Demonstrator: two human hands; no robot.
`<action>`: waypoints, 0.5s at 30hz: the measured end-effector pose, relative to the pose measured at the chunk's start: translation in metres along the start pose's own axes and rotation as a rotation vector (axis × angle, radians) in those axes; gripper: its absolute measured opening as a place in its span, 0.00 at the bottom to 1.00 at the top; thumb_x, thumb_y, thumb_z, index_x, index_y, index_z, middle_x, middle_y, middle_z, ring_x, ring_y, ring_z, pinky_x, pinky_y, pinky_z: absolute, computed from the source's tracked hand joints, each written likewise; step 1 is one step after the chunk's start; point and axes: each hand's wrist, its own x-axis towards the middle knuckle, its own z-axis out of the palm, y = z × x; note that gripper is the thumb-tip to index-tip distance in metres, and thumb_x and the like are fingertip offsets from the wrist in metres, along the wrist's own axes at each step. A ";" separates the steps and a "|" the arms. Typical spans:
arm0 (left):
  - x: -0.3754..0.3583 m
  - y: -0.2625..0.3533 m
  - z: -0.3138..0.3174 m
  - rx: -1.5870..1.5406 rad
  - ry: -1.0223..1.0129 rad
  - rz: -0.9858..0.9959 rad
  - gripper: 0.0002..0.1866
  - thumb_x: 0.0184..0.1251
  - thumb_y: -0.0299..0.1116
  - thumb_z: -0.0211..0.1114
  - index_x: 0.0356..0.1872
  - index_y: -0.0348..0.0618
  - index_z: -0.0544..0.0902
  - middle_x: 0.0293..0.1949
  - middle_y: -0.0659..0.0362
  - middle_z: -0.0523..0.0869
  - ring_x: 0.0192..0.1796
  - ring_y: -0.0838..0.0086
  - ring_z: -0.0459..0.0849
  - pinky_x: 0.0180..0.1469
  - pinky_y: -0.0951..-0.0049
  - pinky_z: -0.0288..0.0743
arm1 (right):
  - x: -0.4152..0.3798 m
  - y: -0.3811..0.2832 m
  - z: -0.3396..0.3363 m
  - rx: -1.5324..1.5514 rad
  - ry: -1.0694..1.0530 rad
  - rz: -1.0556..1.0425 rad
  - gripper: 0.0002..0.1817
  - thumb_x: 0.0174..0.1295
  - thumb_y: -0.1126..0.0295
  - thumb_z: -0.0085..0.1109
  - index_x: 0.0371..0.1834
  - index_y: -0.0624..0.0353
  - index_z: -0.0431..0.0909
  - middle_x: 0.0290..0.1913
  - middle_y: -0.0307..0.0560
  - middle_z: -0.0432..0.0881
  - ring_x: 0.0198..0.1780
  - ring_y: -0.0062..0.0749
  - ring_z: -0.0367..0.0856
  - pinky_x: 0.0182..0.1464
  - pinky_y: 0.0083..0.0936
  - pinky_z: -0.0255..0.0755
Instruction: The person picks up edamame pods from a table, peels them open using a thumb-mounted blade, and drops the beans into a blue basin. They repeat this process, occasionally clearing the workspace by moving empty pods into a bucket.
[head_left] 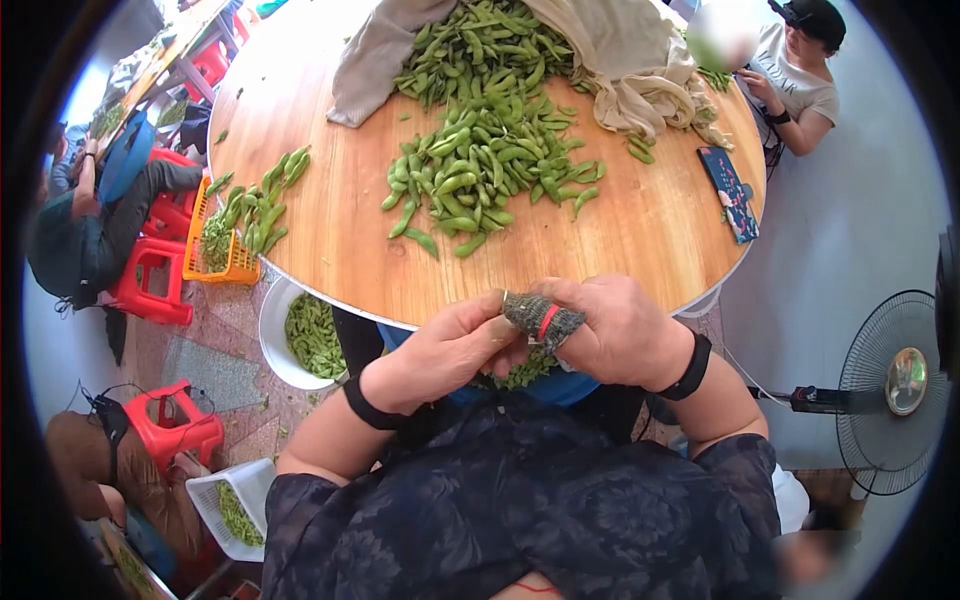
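Note:
My left hand (455, 340) and my right hand (625, 330) meet over the near edge of the round wooden table (330, 240). A dark grey knitted finger cover (545, 318) with a red band sits on a digit of my right hand. Both hands are closed, fingertips pressed together at the cover's tip; whatever they pinch is too small or hidden to name. Beneath them, a blue basin (570, 388) holds green beans (530, 372), partly covered by my hands. Beyond, a heap of green soybean pods (475, 170) lies on the tabletop.
A cloth sack (385, 60) spills pods at the back. More pods (262, 210) lie left, above an orange basket (240, 262). A white bucket (275, 345) stands below. A phone-like patterned case (728, 195) lies right, near a fan (890, 390). Other people sit around.

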 end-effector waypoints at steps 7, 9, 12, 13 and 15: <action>0.006 -0.020 0.001 -0.219 0.082 0.143 0.10 0.74 0.39 0.56 0.43 0.44 0.76 0.27 0.71 0.71 0.26 0.88 0.67 0.28 0.86 0.63 | -0.010 -0.007 0.019 0.792 0.108 0.716 0.11 0.65 0.74 0.45 0.49 0.63 0.71 0.28 0.43 0.75 0.20 0.22 0.75 0.25 0.21 0.71; 0.003 -0.020 -0.002 -0.052 0.082 0.183 0.09 0.73 0.38 0.59 0.41 0.42 0.76 0.25 0.71 0.71 0.25 0.88 0.65 0.27 0.85 0.60 | -0.008 -0.010 0.016 1.177 0.033 0.804 0.10 0.67 0.73 0.44 0.49 0.62 0.69 0.27 0.37 0.72 0.19 0.15 0.69 0.22 0.15 0.65; -0.002 -0.019 -0.003 0.151 0.104 0.207 0.10 0.72 0.37 0.60 0.36 0.41 0.76 0.23 0.72 0.70 0.25 0.88 0.64 0.26 0.83 0.60 | -0.003 -0.014 0.015 1.271 -0.013 0.850 0.09 0.67 0.73 0.42 0.48 0.60 0.68 0.25 0.34 0.71 0.18 0.13 0.66 0.21 0.12 0.61; -0.003 -0.018 -0.003 0.152 0.105 0.203 0.10 0.72 0.37 0.60 0.36 0.41 0.76 0.23 0.72 0.70 0.25 0.88 0.64 0.26 0.83 0.60 | -0.002 -0.014 0.014 1.276 -0.029 0.842 0.09 0.67 0.73 0.41 0.47 0.60 0.68 0.25 0.34 0.71 0.18 0.13 0.65 0.21 0.13 0.60; -0.004 -0.017 0.000 0.243 0.169 0.239 0.11 0.71 0.35 0.61 0.31 0.38 0.75 0.21 0.70 0.69 0.25 0.86 0.64 0.26 0.80 0.61 | -0.002 -0.014 0.014 1.283 -0.045 0.838 0.08 0.67 0.73 0.41 0.46 0.60 0.68 0.25 0.34 0.71 0.18 0.13 0.64 0.21 0.14 0.60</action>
